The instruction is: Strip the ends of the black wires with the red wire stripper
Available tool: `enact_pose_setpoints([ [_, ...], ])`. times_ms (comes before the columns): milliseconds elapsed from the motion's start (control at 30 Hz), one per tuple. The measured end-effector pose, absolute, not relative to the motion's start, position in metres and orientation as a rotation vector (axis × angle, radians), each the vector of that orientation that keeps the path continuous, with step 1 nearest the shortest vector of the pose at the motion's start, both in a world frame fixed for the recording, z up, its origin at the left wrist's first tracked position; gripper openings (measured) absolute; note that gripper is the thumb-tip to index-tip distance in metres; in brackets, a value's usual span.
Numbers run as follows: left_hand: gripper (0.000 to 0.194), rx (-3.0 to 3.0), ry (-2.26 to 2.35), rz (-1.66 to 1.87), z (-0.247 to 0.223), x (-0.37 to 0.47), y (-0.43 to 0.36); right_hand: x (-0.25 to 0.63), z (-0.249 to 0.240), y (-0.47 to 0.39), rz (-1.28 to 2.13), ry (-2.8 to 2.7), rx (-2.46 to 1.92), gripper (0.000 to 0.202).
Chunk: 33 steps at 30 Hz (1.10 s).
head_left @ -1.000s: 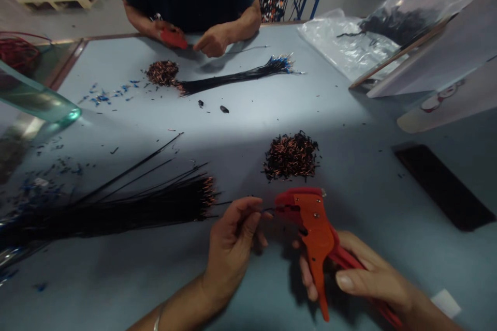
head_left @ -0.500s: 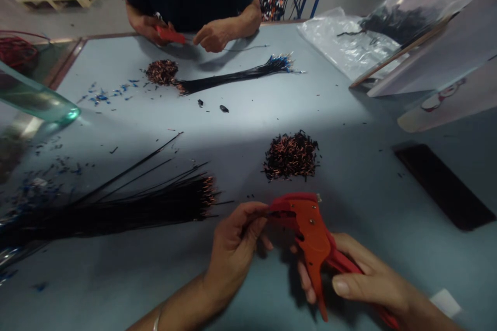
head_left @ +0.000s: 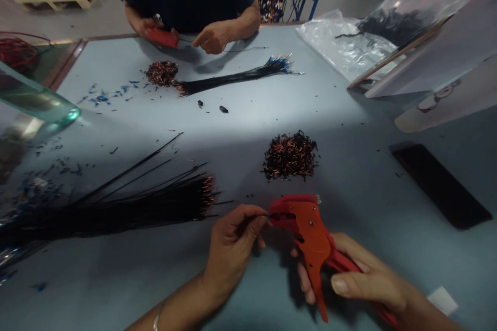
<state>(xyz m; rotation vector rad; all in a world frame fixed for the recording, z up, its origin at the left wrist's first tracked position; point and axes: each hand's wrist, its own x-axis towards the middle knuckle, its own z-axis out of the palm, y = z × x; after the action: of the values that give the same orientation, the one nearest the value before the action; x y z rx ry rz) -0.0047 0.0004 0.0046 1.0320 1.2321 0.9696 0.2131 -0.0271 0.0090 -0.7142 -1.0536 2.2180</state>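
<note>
My right hand [head_left: 368, 274] is wrapped round the handles of a red and orange wire stripper [head_left: 310, 232], whose head points left. At the tool's jaws, my left hand [head_left: 236, 248] pinches something small with a bit of blue at the fingertips; the rest of it is hidden by the fingers. Left of my left hand lies a thick bundle of black wires [head_left: 135, 212] with copper ends toward the hand. Beyond the tool is a heap of short black and copper scraps [head_left: 291, 156].
A black flat object [head_left: 442, 186] lies at the right. Across the table, a person's hands [head_left: 215, 36] hold a red tool [head_left: 163, 38] and a wire. Near them are a smaller wire bundle [head_left: 233, 77] and a scrap heap [head_left: 162, 73]. Plastic bags [head_left: 341, 41] lie at the back right.
My left hand has shifted slightly left at the tool's jaws, and a bit of blue now shows at its fingertips. The other person's red tool has moved a little left.
</note>
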Motion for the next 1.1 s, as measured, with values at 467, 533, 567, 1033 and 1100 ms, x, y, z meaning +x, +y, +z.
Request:
enact_pose_setpoints([
  [467, 0.01, 1.065, 1.225, 0.987, 0.004, -0.005, 0.001, 0.21, 0.01, -0.03, 2.236, -0.994, -0.812, 0.031],
  [533, 0.01, 1.066, 1.22, 0.986, 0.004, -0.005, 0.001, 0.209, 0.009, -0.031, 2.239, -0.963, -0.868, 0.031],
  [567, 0.01, 1.068, 1.219, 0.985, 0.004, -0.005, 0.001, 0.209, 0.008, -0.033, 2.228, -0.947, -0.904, 0.032],
  [1033, 0.012, 1.092, 1.216, 0.941, 0.003, -0.007, 0.001, 0.203, 0.008, -0.039, 2.115, -1.093, -1.047, 0.035],
  [1100, 0.012, 1.089, 1.215, 0.941, 0.003, -0.008, 0.001, 0.203, 0.009, -0.039, 2.109, -1.138, -1.065, 0.035],
])
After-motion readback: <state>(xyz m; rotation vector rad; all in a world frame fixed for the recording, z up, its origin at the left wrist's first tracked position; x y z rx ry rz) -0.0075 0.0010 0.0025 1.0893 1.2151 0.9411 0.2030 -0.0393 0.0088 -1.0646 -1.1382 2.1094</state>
